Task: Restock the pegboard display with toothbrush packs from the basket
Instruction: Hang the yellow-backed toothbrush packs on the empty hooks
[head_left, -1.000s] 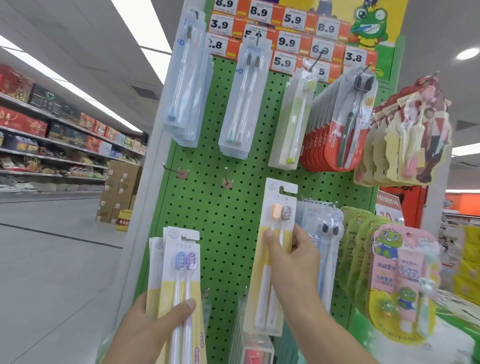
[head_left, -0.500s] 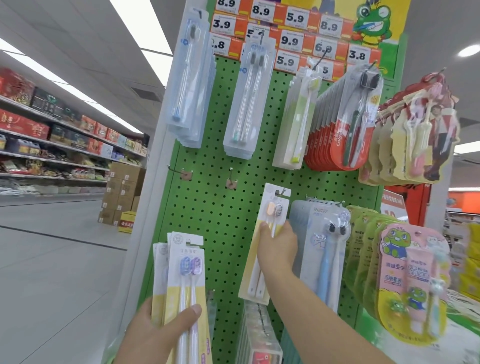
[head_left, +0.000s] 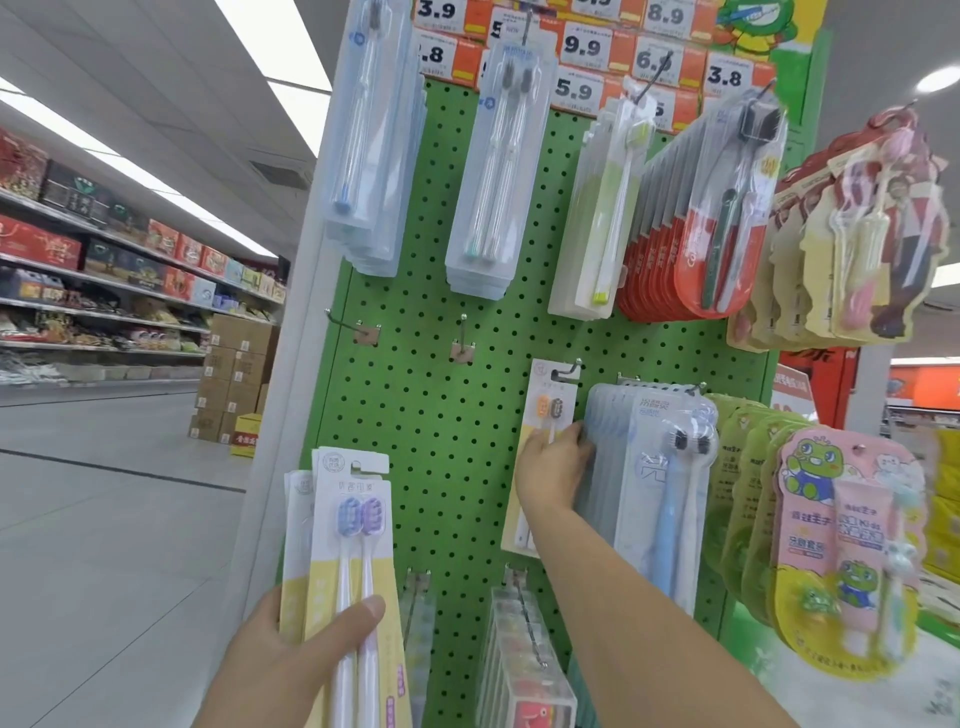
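R hand (head_left: 553, 467) has pushed the orange-brush pack (head_left: 545, 415) onto the hook (head_left: 569, 370) left of the blue packs (head_left: 654, 493) — fingers curled on it; L hand (head_left: 291, 654) grips spare packs (head_left: 343, 545) below-left — one restocked.

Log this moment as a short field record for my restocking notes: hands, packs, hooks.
right hand: holds the yellow pack, whose hang hole is at a hook
left hand: grips a stack of spare packs, thumb across the front
empty hooks: two bare ones up and left of the yellow pack
pegboard: green, other packs hanging above and to the right
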